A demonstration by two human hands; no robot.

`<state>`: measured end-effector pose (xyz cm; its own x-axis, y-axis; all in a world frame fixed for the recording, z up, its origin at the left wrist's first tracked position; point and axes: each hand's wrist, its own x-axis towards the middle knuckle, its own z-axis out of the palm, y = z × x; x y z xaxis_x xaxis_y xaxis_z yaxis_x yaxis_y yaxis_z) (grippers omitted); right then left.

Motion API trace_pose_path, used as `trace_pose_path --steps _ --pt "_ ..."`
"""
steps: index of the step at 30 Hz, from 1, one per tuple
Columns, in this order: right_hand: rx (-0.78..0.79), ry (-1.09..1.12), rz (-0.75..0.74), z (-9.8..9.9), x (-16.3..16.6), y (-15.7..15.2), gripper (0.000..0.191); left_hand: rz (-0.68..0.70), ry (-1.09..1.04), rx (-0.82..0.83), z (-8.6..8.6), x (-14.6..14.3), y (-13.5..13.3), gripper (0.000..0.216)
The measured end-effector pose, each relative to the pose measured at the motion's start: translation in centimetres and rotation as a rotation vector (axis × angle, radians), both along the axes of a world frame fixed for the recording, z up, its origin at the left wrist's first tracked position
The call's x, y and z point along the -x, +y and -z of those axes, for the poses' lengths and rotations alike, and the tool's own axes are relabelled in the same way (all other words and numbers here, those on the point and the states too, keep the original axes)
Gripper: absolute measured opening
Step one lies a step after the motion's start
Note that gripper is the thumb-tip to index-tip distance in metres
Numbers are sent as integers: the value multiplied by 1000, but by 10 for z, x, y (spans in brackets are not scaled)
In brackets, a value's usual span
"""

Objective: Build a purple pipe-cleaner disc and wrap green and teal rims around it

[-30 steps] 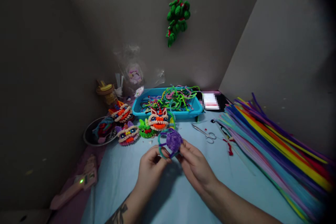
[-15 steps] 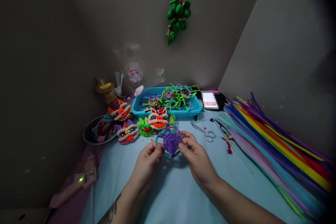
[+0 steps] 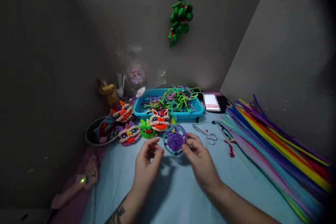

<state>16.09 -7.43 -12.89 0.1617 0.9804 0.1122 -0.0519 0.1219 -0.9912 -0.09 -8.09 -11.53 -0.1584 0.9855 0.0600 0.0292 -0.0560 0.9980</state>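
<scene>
My right hand (image 3: 201, 159) pinches a round purple pipe-cleaner piece (image 3: 175, 141) with a teal ring around it, holding it up above the light blue table (image 3: 170, 196). My left hand (image 3: 147, 162) is just left of the piece, fingers curled and apart from it, with nothing in them. Finished pipe-cleaner animal faces (image 3: 159, 120) lie right behind the piece.
A blue tray (image 3: 168, 106) of tangled pipe cleaners stands at the back. Small scissors (image 3: 206, 134) lie right of my hands. A long spread of coloured pipe cleaners (image 3: 275, 150) fills the right side. A dark bowl (image 3: 101, 133) and a pink glue gun (image 3: 76, 185) sit left. A green figure (image 3: 180, 15) hangs on the wall.
My left hand let go of the purple piece and drew back slightly left. The piece turned to face me and now rests in my right hand alone.
</scene>
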Motion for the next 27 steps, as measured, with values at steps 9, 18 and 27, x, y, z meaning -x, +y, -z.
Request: trace_pose_path --steps 9,18,27 --pt "-8 12 -22 3 2 0 26 -5 -4 20 -2 -4 -6 46" --pt "15 -33 -149 2 7 -4 27 200 -376 76 -5 -9 -4 64" --pt "14 92 -222 -1 6 -3 21 150 -353 183 -7 -7 -2 71"
